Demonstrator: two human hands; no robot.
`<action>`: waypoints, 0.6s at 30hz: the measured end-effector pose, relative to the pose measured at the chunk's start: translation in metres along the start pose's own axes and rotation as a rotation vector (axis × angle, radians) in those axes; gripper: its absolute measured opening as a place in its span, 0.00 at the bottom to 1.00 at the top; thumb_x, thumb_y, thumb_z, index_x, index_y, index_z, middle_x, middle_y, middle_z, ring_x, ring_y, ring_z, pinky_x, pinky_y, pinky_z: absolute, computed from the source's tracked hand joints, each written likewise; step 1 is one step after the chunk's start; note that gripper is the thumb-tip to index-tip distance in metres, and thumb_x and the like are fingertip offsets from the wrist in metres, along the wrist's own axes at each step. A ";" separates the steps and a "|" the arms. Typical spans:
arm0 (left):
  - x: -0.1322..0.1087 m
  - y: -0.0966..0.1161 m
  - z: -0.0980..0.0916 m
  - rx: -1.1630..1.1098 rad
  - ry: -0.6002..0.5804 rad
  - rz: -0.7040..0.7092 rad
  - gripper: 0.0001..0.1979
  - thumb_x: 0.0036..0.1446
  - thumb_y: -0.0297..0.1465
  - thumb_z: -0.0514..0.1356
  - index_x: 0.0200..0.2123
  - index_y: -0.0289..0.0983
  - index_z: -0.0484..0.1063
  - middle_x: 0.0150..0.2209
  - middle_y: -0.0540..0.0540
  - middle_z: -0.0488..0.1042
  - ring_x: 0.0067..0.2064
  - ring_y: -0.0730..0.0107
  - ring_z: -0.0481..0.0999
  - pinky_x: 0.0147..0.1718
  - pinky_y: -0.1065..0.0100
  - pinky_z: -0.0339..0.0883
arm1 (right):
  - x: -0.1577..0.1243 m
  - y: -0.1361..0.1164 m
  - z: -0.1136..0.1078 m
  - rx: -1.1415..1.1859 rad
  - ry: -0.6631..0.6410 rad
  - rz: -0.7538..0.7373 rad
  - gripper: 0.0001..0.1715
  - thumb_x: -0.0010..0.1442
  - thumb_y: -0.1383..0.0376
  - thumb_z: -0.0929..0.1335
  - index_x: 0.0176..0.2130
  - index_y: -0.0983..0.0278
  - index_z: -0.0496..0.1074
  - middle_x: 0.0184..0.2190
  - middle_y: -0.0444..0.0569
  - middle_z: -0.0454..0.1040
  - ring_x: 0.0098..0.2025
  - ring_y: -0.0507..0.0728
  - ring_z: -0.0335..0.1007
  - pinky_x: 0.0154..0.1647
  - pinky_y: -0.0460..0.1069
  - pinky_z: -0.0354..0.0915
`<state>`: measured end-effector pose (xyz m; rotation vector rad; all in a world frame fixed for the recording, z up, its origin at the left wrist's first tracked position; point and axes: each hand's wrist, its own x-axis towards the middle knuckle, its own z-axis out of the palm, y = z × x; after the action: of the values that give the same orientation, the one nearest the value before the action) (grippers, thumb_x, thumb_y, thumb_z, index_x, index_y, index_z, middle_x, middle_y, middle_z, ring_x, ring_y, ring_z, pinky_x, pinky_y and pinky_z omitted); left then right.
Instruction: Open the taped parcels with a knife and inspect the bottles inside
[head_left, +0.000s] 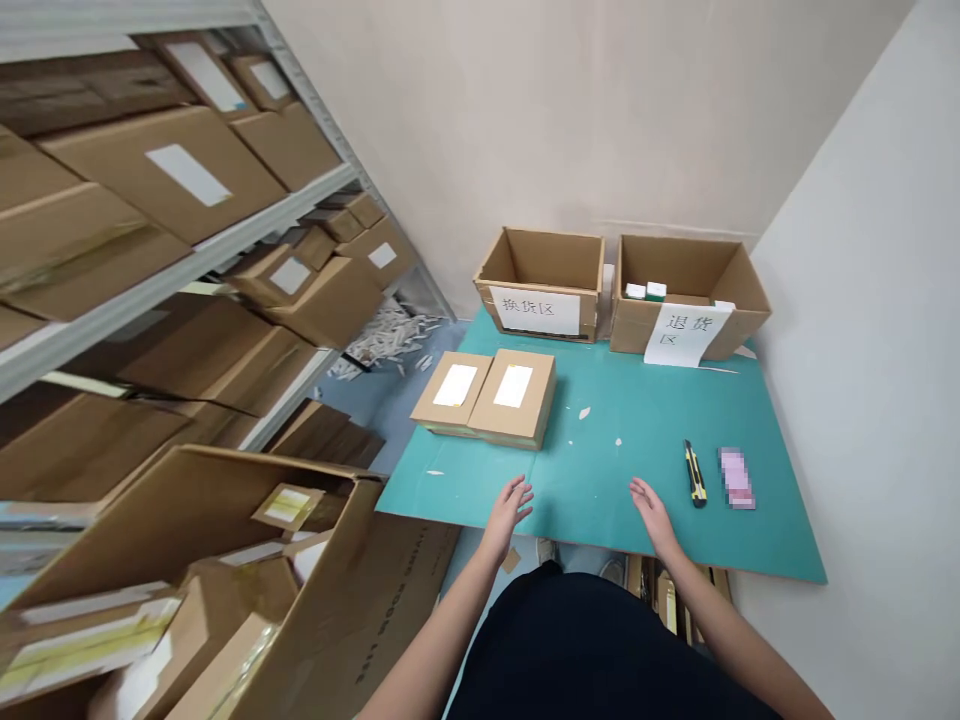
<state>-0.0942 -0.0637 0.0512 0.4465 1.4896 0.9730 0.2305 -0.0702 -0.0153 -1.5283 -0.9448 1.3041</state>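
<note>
My left hand (508,512) is raised over the front edge of the green table (585,490), its fingers apart and nothing in it. My right hand (652,509) is held over the same edge further right, fingers stretched out and holding nothing. Two closed cardboard boxes with white labels, a left one (435,402) and a right one (535,405), stand side by side at the table's left, beyond my left hand. Right of my right hand lies a yellow and black utility knife (694,474), and beside it a blurred pink item (736,478).
Two open cartons with written signs, one at the left (486,285) and one at the right (742,325), stand at the table's back. The right one holds small boxes. A large carton (375,560) of parcels and loaded shelves (300,205) fill the left side.
</note>
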 end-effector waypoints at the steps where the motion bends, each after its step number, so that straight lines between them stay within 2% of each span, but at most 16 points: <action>1: 0.005 0.005 -0.007 -0.029 0.035 0.010 0.23 0.62 0.43 0.62 0.56 0.40 0.70 0.58 0.33 0.73 0.57 0.52 0.76 0.53 0.54 0.73 | 0.016 -0.009 0.014 -0.005 -0.025 -0.029 0.36 0.51 0.39 0.71 0.51 0.57 0.77 0.53 0.57 0.78 0.56 0.67 0.74 0.60 0.64 0.66; 6: 0.035 0.032 -0.040 -0.154 0.113 0.047 0.23 0.65 0.39 0.59 0.61 0.40 0.65 0.60 0.34 0.71 0.59 0.55 0.75 0.53 0.57 0.73 | 0.095 -0.062 0.093 -0.024 -0.139 -0.172 0.34 0.52 0.42 0.71 0.51 0.58 0.77 0.55 0.55 0.77 0.58 0.67 0.72 0.64 0.64 0.62; 10: 0.059 0.044 -0.055 -0.182 0.095 0.016 0.28 0.64 0.42 0.61 0.64 0.41 0.61 0.64 0.33 0.66 0.61 0.53 0.73 0.51 0.58 0.74 | 0.159 -0.106 0.151 -0.081 -0.205 -0.280 0.34 0.54 0.43 0.70 0.54 0.59 0.75 0.57 0.54 0.75 0.60 0.65 0.70 0.65 0.63 0.61; 14: 0.080 0.043 -0.053 -0.183 0.067 -0.055 0.37 0.61 0.48 0.62 0.68 0.43 0.54 0.69 0.35 0.58 0.65 0.49 0.67 0.49 0.58 0.75 | 0.229 -0.142 0.198 -0.270 -0.241 -0.340 0.33 0.60 0.46 0.68 0.58 0.61 0.73 0.60 0.54 0.72 0.63 0.65 0.67 0.65 0.63 0.60; 18: 0.097 0.037 -0.040 -0.191 0.085 -0.095 0.47 0.54 0.54 0.65 0.70 0.46 0.48 0.70 0.35 0.55 0.67 0.47 0.63 0.46 0.59 0.76 | 0.289 -0.157 0.230 -0.365 -0.273 -0.329 0.31 0.59 0.48 0.70 0.55 0.63 0.75 0.60 0.56 0.72 0.65 0.66 0.62 0.69 0.64 0.53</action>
<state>-0.1599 0.0194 0.0160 0.1980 1.4636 1.0576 0.0484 0.2841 0.0321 -1.3984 -1.6084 1.1590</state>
